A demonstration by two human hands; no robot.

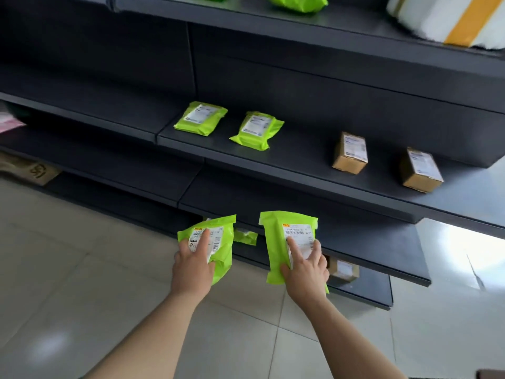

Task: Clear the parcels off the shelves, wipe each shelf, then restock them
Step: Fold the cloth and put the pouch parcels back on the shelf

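My left hand grips a lime-green parcel bag with a white label, held in the air before the dark shelving. My right hand grips a second, longer green bag, its label facing up. Both bags hang in front of a lower shelf. On the middle shelf lie two green bags and two small cardboard boxes.
Below the held bags, a green bag and a cardboard box sit on lower shelves. The top shelf carries green bags and a white parcel with yellow tape. A cardboard box sits on the tiled floor at left.
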